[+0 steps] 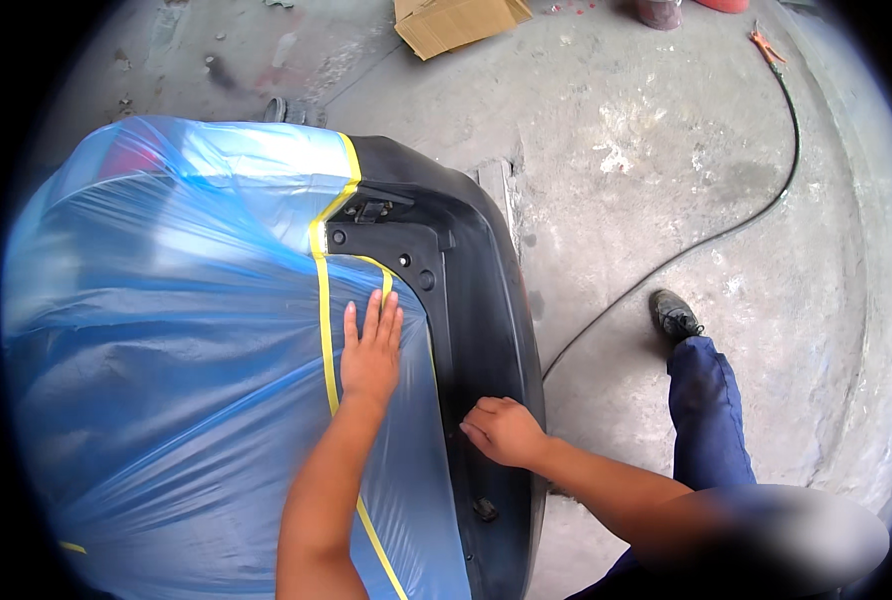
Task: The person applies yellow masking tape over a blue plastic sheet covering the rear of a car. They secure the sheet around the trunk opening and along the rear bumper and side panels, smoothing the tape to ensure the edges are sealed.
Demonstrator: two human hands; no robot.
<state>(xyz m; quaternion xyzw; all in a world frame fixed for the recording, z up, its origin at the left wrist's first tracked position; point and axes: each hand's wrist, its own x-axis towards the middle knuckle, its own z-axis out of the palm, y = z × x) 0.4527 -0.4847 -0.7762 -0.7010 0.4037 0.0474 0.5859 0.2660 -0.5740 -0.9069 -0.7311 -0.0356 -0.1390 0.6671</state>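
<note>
Floor (616, 225): grey concrete, blotched with pale stains
Hose (797, 145): black, curving over the floor, orange end
Cardboard box (461, 24): brown, left of a bucket (659, 12)

Lighting: bright, diffuse. Glare whitens the blue sheeting (276, 155) near its upper edge. Periphery: fisheye-curved, black-cornered. Right forearm (611, 490) blurs toward the elbow.

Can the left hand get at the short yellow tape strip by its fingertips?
Likely yes: the left hand is spread over the blue film, its fingertips right by the yellow tape strip, and nothing seems to cover the stretch ahead.
</note>
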